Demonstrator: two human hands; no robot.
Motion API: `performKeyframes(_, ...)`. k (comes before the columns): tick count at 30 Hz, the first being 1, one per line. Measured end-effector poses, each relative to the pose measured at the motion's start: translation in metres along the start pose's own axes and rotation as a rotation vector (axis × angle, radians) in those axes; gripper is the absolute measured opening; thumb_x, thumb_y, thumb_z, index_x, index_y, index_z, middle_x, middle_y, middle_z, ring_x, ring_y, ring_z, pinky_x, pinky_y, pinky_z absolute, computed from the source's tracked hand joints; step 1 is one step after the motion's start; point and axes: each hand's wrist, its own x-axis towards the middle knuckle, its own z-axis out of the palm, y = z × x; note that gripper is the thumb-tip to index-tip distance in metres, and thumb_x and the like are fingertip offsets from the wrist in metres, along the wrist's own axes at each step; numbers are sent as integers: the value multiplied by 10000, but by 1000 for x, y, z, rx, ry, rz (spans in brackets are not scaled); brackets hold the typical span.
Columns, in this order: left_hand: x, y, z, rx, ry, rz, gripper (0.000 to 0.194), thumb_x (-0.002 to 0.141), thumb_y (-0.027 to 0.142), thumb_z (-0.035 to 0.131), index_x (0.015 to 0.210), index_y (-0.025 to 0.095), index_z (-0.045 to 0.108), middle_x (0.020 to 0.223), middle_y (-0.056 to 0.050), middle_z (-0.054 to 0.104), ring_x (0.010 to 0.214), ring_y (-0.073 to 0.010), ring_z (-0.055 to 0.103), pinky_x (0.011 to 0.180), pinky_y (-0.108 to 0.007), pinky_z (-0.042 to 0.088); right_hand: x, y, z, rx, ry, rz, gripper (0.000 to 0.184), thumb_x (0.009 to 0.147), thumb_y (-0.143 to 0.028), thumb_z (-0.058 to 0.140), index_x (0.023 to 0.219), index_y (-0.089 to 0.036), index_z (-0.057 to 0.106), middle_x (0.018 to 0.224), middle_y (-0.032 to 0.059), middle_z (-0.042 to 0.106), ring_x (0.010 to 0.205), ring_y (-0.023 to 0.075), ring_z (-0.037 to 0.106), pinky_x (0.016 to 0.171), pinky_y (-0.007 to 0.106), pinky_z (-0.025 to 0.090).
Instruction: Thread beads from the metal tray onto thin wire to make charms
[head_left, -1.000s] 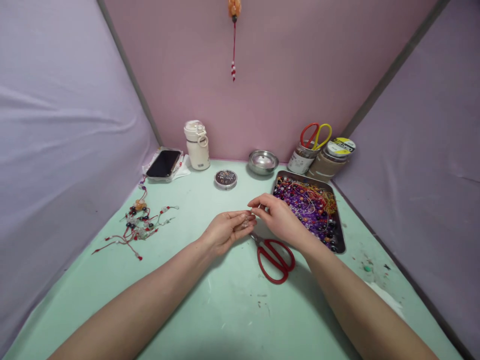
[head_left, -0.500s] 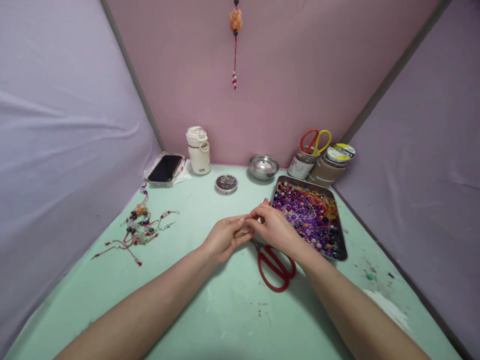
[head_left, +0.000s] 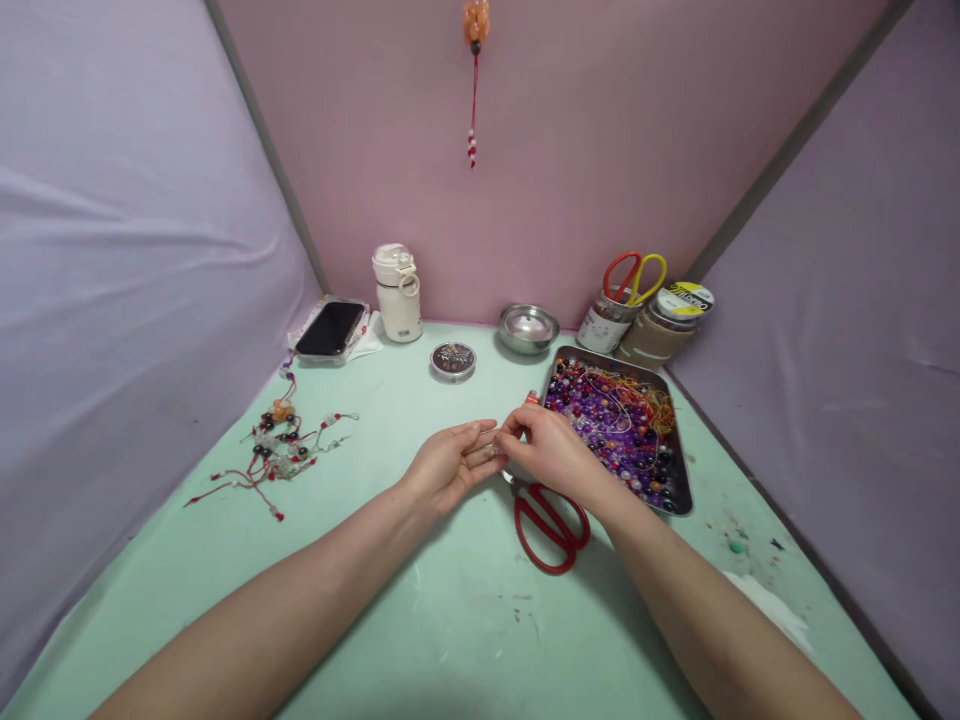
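My left hand [head_left: 452, 465] is palm up over the middle of the table, its fingers stretched out and slightly apart. Small clear beads [head_left: 493, 449] glint at its fingertips, partly covered by my other hand; how they are joined is too small to tell. My right hand [head_left: 541, 450] meets those fingertips from the right, thumb and index finger pinched together on the clear beads. Just below the hands lie red-handled scissors [head_left: 553, 530], blades mostly hidden. Right of them, a dark metal tray [head_left: 681, 470] holds many purple, black, red and clear beads with loose cord.
Beaded red-cord strings [head_left: 281, 450] lie at left. Along the back stand a phone [head_left: 331, 329], a white bottle [head_left: 398, 295], a round tin [head_left: 453, 361], a steel bowl [head_left: 529, 330] and jars [head_left: 603, 325] with scissors and a spool [head_left: 684, 300]. A beaded pendant [head_left: 474, 100] hangs on the back wall.
The left fingers have spread and straightened, while the right hand's pinch has shifted slightly off the left thumb. The view has tilted a little downward.
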Motion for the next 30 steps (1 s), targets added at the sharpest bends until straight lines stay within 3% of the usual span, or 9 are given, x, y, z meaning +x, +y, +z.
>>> performKeyframes(9, 0, 1, 1, -15, 19, 12, 183, 910, 170, 445, 1031, 99, 563, 1160, -189, 633, 842, -187, 683, 754, -328, 566, -2, -2, -1, -40, -21, 14, 145, 762, -225, 509, 639, -182, 571, 647, 3, 615, 575, 115, 490, 547, 241, 299)
performKeyframes(14, 0, -2, 2, -14, 28, 32, 169, 906, 173, 463, 1018, 104, 569, 1108, -175, 651, 851, -186, 675, 770, -335, 562, -3, -4, -1, -52, -42, 31, 156, 761, -226, 526, 619, -185, 572, 605, -8, 595, 558, 115, 480, 529, 244, 289)
performKeyframes(18, -1, -3, 2, 11, 4, 61, 154, 899, 169, 484, 988, 104, 593, 1008, -153, 673, 836, -170, 666, 797, -327, 551, -1, -4, -7, 10, -7, 24, 210, 813, -278, 531, 648, -178, 612, 654, 10, 626, 608, 130, 528, 587, 256, 354)
performKeyframes(24, -5, 0, 3, 86, -77, 16, 169, 895, 173, 499, 947, 100, 642, 1075, -162, 658, 856, -159, 652, 833, -332, 540, 5, 2, -10, 210, 42, 20, 146, 818, -227, 558, 857, -173, 688, 879, 65, 684, 855, 182, 607, 798, 316, 433)
performKeyframes(30, -10, 0, 7, 108, -123, -6, 189, 900, 182, 499, 927, 98, 666, 1041, -164, 672, 858, -162, 655, 828, -336, 542, 7, -1, -5, 573, -12, 106, 123, 789, -242, 578, 836, -166, 664, 832, 51, 691, 777, 161, 620, 739, 302, 470)
